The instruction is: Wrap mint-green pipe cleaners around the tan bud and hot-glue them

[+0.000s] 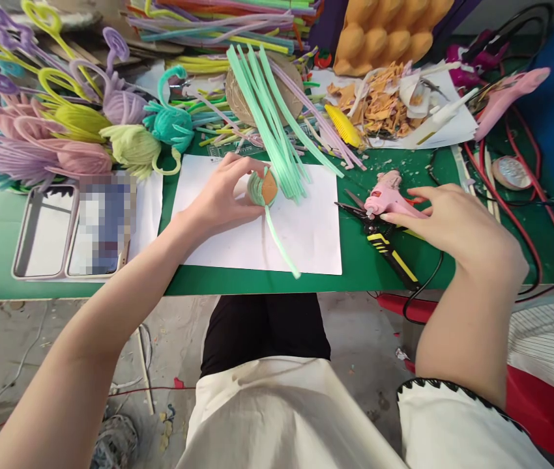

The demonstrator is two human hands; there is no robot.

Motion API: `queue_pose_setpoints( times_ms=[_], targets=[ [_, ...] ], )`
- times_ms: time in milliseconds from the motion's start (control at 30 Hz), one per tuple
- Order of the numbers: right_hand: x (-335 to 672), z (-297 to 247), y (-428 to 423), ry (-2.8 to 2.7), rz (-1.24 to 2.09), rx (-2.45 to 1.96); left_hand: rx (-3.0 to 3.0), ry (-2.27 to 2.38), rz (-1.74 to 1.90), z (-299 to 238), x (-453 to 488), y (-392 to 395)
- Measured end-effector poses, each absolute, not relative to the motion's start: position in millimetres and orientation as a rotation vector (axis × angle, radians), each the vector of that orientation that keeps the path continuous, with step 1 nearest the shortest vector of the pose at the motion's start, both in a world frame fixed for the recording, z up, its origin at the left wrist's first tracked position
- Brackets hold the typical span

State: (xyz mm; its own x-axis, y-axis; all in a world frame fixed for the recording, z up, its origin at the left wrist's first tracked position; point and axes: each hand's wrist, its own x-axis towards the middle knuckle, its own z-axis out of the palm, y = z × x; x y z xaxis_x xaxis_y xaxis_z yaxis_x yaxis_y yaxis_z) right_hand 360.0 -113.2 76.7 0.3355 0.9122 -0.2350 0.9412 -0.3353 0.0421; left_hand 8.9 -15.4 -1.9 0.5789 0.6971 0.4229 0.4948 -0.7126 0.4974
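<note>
Between the thumb and fingers of my left hand is a small piece wrapped in mint-green pipe cleaner, with an orange-brown core facing right. One loose green strand hangs from it over the white paper. My right hand has its thumb and index finger about the handle of a pink hot glue gun; the other fingers are partly hidden. Just below the glue gun lie black-and-yellow pliers, jaws apart. A bundle of straight mint-green pipe cleaners rests across the paper's top edge.
Finished pipe-cleaner figures crowd the left. Two phone-like objects, one a case, lie near the front edge. Behind are a cardboard disc, orange scraps, a yellow tool and an egg-tray piece. Red cables run right.
</note>
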Motion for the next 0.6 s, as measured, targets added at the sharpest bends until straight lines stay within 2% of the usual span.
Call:
queue_pose_setpoints(
  times_ms=[233,367,600],
  targets=[
    [372,74,-109,1.643,-0.402,2.365,2.485,1.007,0.846,-2,10,-16],
    [361,84,-113,1.692,-0.373,2.398,2.488,1.018,0.841,0,11,-19],
    [353,102,-123,1.7,-0.324,2.731,2.467,0.997,0.852,3,11,-22]
  ],
)
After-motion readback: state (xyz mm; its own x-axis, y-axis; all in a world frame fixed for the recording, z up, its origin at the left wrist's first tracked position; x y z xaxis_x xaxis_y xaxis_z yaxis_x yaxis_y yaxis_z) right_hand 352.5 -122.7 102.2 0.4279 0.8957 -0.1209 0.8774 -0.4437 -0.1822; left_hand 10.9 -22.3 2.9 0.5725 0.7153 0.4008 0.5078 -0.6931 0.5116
